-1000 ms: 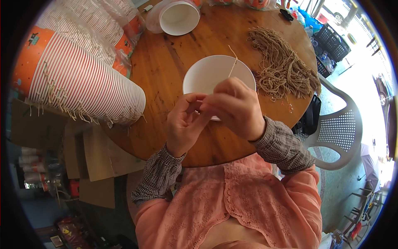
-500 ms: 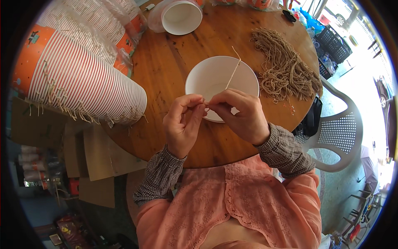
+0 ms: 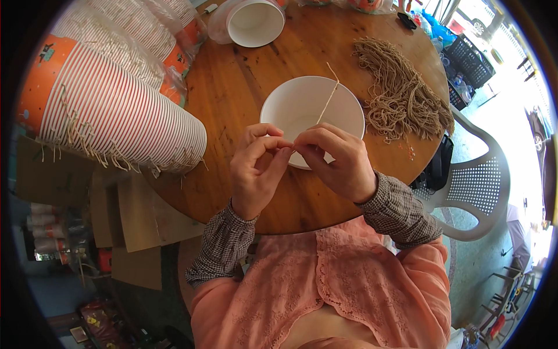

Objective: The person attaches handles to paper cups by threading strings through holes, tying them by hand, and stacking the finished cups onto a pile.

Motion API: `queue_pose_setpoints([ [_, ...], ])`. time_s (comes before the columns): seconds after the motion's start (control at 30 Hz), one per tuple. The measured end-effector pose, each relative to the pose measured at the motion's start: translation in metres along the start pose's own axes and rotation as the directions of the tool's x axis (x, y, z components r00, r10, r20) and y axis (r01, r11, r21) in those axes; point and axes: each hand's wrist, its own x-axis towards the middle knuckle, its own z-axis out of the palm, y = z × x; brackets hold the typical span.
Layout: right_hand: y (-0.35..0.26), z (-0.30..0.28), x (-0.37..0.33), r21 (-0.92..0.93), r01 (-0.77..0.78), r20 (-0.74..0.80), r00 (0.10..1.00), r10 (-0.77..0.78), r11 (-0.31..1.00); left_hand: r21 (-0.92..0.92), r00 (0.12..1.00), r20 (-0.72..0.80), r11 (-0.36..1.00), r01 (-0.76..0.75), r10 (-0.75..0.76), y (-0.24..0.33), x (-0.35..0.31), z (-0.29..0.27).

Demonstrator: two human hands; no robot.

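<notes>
A white paper bucket (image 3: 282, 104) stands in front of me with its open top facing up. A thin pale twine (image 3: 327, 107) comes through its far right rim, with a loose end sticking out beyond, and runs across the opening to my right hand (image 3: 339, 154). The right thumb and forefinger pinch at the bucket's near rim, holding the twine. Right beside them, the thumb and forefinger of my left hand (image 3: 258, 166) are pressed together, tips meeting the right ones. The fingertips hide the twine's near end, so what the left pinches is not plain.
A long nested stack of paper buckets (image 3: 125, 116) with twine handles lies at the left, wrapped stacks behind it. Another white bucket (image 3: 256, 26) lies at the back. A heap of tan twine (image 3: 401, 93) covers the table's right side. A grey plastic chair (image 3: 476, 180) stands beyond.
The left fingers have stretched out a little and shifted slightly, still meeting the right fingertips. My right hand, the twine and the bucket look nearly the same.
</notes>
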Motion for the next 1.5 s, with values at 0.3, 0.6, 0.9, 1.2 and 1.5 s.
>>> queue_pose_setpoints([
  [0.3, 0.003, 0.001, 0.001, -0.062, 0.108, 0.037, 0.994, -0.106, 0.992, -0.565, 0.851, 0.391, 0.638, 0.523, -0.352, 0.007, 0.013, -0.022],
  [0.6, 0.009, -0.001, 0.0, -0.094, 0.298, 0.002, 0.954, -0.299, 0.95, -0.53, 0.857, 0.373, 0.676, 0.511, -0.355, 0.007, 0.014, -0.02],
  [0.9, 0.004, 0.0, -0.002, 0.019, 0.013, -0.075, 0.997, -0.011, 1.0, -0.236, 0.98, 0.1, 0.953, 0.19, -0.171, 0.011, -0.001, -0.002],
  [1.2, 0.008, -0.003, 0.0, -0.127, 0.039, -0.123, 0.991, -0.055, 0.991, 0.595, 0.897, 0.125, 0.691, -0.41, 0.424, 0.01, -0.012, 0.002],
  [1.5, 0.008, -0.003, 0.0, -0.201, 0.062, -0.134, 0.987, -0.09, 0.978, 0.462, 0.934, 0.134, 0.813, -0.355, 0.332, 0.002, -0.015, 0.007],
])
